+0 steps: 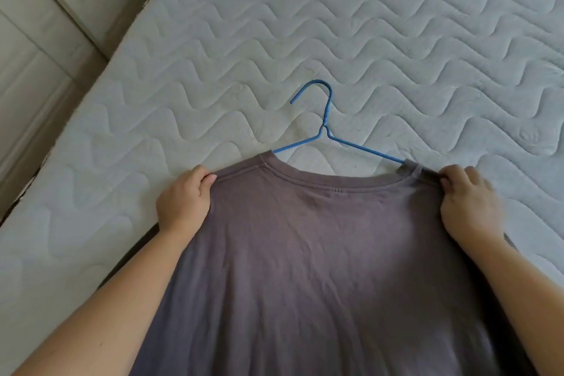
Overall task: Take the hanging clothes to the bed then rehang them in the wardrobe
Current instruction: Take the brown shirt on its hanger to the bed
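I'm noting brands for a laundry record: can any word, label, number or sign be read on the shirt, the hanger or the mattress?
None: no text can be read anywhere in this view.
The grey-brown shirt is plain cloth, with no print and no tag showing at the collar.
The blue hanger and the quilted mattress show no markings.

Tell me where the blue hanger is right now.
The blue hanger lies mid-frame in the head view on the quilted mattress, its arms running into the collar of the T-shirt that the left hand and right hand grip.
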{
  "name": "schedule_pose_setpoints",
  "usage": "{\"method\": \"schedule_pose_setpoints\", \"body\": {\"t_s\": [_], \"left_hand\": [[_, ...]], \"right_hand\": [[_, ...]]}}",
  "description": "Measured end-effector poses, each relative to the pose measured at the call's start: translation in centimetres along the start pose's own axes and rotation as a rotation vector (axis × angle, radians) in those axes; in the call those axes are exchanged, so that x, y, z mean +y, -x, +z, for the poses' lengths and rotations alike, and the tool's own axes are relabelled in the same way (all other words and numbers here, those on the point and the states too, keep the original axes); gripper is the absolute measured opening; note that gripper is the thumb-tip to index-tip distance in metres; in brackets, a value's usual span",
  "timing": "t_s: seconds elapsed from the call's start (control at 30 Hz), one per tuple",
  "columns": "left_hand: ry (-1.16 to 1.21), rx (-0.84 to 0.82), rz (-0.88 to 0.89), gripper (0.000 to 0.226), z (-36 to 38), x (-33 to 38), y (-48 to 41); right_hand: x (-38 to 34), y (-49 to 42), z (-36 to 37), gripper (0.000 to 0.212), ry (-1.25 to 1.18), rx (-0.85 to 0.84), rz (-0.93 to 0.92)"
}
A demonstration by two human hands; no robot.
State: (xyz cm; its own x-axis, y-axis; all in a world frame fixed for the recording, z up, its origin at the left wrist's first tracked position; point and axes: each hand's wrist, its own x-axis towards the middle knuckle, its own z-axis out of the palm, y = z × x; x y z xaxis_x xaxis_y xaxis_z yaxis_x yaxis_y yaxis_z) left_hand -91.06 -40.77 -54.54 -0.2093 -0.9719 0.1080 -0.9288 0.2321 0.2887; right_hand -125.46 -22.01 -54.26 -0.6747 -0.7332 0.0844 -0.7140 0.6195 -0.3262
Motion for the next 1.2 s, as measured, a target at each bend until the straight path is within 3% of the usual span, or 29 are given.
{"method": "schedule_pose_setpoints", "body": {"t_s": [0.2,0.4,0.67,0.83,0.97,1.07,1.2], "left_hand": [[0.068,-0.143,-0.053,0.025,-1.3,0.9,0.7],[0.015,-0.254,-0.133,0.062,-5.9,0.9,7.8],[0.129,-0.365,-0.074,0.032,-13.9,0.7,25.7],[0.261,-0.52,-0.262,0.026,-21.3,-0.1,35.6],[0.263,-0.602,-0.286,0.026,-27.0,-0.5,41.0],[0.223,-0.707,-0.212,0.026,-30.0,-0.9,43.9],[0.097,-0.882,-0.068,0.026,-33.3,-0.8,47.9]], "right_hand": [[-0.1,0.8,-1.7,0.028,-0.109,-0.112,0.06],[1.8,7.6,-6.9,0.05,-0.252,-0.258,0.207],[4.9,24.3,-15.9,0.031,-0.19,-0.34,0.416],[2.8,34.8,-21.5,0.033,-0.275,-0.314,0.507],[0.1,41.6,-26.2,0.03,-0.319,-0.333,0.565],[-1.3,46.3,-29.2,0.029,-0.269,-0.429,0.558],[-2.7,52.4,-31.5,0.029,-0.181,-0.708,0.546]]}}
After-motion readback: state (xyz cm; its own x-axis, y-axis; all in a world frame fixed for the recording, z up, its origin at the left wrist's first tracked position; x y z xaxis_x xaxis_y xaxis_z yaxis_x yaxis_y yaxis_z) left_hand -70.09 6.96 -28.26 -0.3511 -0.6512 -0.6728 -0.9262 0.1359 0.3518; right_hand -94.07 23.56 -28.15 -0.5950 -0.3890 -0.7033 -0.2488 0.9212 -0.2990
